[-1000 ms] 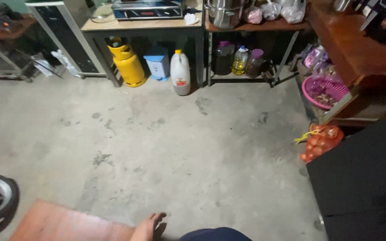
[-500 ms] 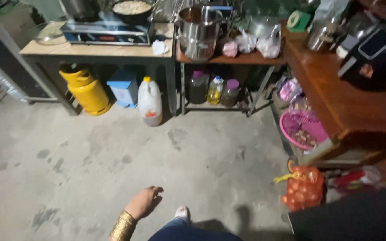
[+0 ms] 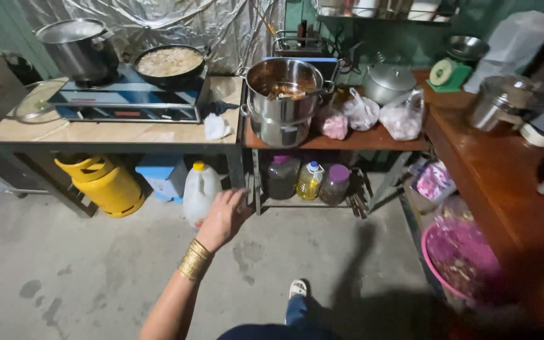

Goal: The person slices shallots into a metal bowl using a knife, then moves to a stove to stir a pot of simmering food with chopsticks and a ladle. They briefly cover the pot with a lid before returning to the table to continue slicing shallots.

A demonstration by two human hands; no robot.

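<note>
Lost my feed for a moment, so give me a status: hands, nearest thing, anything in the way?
Left hand out front, open, empty. Right hand not in view. Nearest: white jug under the stove table, not touched. Nothing between hand and jug.

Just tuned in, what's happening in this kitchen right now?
A person stands on a concrete floor facing a cooking area. Their left hand, with gold bangles at the wrist, is stretched forward, open and holding nothing, nearest the white plastic jug under the stove table. The right hand is out of view. A pan of food sits on the gas stove, and a large steel pot stands on the wooden shelf beside it.
</note>
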